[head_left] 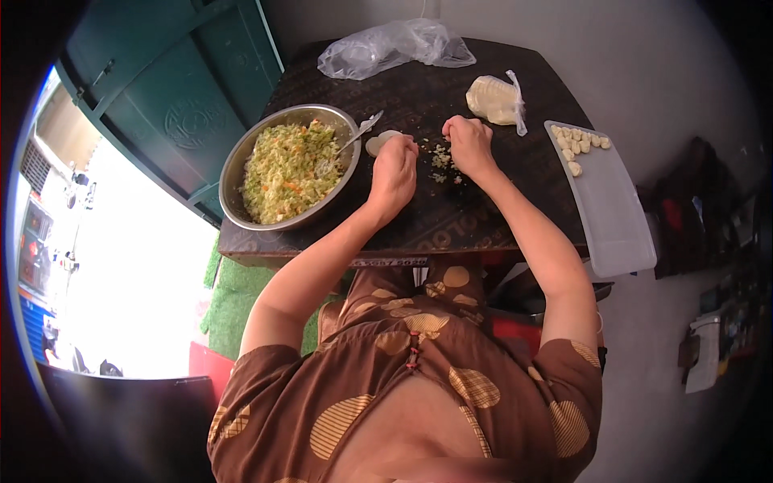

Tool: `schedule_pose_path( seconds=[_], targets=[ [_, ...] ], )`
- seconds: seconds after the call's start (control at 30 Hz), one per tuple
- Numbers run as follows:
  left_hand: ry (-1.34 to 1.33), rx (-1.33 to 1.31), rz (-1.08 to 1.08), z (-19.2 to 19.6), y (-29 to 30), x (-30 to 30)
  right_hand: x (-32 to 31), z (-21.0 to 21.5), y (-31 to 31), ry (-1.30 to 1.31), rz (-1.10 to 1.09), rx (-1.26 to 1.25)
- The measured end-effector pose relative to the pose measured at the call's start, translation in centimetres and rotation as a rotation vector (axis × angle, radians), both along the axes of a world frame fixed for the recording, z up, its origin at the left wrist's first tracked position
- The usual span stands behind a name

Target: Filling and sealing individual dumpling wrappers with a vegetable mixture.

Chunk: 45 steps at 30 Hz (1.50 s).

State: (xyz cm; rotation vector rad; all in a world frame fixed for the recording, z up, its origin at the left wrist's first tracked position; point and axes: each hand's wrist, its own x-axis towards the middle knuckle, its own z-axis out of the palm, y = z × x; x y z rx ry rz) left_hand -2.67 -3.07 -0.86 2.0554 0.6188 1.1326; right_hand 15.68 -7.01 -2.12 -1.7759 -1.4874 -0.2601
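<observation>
On the dark table, my left hand (394, 172) is closed, fingers curled, beside a metal bowl of chopped vegetable filling (294, 173). A small pale round piece (382, 142) shows just past its fingers; whether the hand grips it is unclear. My right hand (470, 146) is closed too, a short way to the right, and its fingers hide anything in them. Scattered filling crumbs (442, 164) lie between the hands. From the bowl's right side a spoon (360, 132) sticks out over the rim.
A clear plastic bag (398, 48) lies at the table's far edge. Nearer the right, another bag holds a pale mass (493, 101). A translucent tray (616, 217) overhangs the right edge, with several small pale dough pieces (570, 143) at its far end. A green metal door (173, 105) stands left.
</observation>
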Motion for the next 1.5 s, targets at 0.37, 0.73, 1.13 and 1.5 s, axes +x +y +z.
schedule_pose_path(
  seconds=[0.37, 0.73, 1.13, 1.5],
  targets=[
    [0.098, 0.533, -0.121, 0.6, -2.0, 0.7, 0.8, 0.2, 0.4, -0.166, -0.041, -0.03],
    [-0.07, 0.762, -0.601, 2.4, -4.2, -0.6, 4.5, 0.8, 0.0, 0.188, 0.273, -0.159],
    [0.469, 0.398, -0.042, -0.1, -4.8, -4.9, 2.0, -1.3, -0.7, -0.316, 0.336, -0.369],
    [0.618, 0.361, 0.112, -1.2, -5.2, -5.7, 0.2, 0.8, 0.0, 0.141, 0.486, -0.091]
  ],
)
